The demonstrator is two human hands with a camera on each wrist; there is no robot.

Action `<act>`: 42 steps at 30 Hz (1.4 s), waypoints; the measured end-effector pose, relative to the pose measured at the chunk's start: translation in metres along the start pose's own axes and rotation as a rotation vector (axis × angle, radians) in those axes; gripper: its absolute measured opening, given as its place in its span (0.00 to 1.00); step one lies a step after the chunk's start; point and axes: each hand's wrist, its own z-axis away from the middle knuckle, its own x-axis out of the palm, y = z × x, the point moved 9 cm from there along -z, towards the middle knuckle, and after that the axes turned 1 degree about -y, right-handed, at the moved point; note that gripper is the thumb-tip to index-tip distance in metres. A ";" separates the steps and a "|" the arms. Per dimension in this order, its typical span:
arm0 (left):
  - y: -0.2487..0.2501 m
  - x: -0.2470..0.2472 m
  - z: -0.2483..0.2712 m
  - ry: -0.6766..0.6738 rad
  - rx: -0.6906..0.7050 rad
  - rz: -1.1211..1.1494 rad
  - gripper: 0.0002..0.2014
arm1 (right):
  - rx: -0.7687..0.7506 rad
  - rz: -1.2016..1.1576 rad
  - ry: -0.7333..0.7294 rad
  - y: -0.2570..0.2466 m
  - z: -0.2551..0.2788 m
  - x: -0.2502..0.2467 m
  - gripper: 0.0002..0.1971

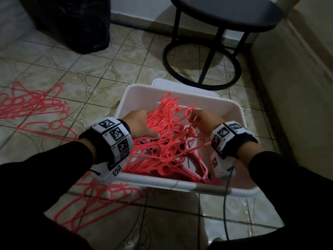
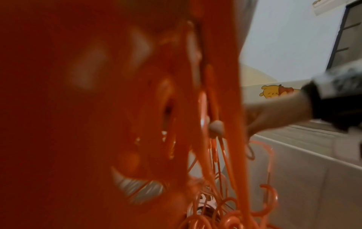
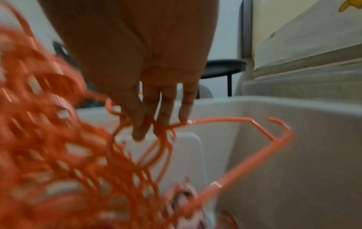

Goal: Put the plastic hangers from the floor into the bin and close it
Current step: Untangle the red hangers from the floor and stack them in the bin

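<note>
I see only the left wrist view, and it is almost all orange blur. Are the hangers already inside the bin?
Observer: Partly. In the head view a bundle of hangers sits in the white bin, and the left hand grips its left side.
Operator: What does the other hand do?
Observer: The right hand pinches hanger hooks between its fingertips, above the bin's inside.
Operator: Is the floor finished then?
Observer: No. More hangers lie on the tiles left of the bin, and others by its near-left corner.
</note>
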 end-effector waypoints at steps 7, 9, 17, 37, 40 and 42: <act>0.001 -0.001 -0.004 0.027 0.023 -0.086 0.27 | -0.153 0.156 -0.185 -0.031 0.032 -0.030 0.11; 0.001 -0.002 -0.003 0.031 0.014 -0.070 0.25 | -0.158 0.219 -0.114 -0.032 0.037 -0.042 0.10; -0.002 0.001 -0.004 0.085 0.009 -0.110 0.40 | -0.098 0.073 -0.174 -0.015 0.038 -0.029 0.16; 0.020 -0.029 0.000 0.101 0.126 0.227 0.16 | -0.357 -0.076 -0.119 -0.039 0.031 -0.044 0.08; 0.020 -0.033 0.000 0.102 0.141 0.249 0.17 | -0.305 -0.025 -0.162 -0.035 0.029 -0.036 0.09; 0.019 -0.033 0.000 0.103 0.144 0.236 0.17 | -0.230 -0.035 -0.185 -0.027 0.026 -0.029 0.12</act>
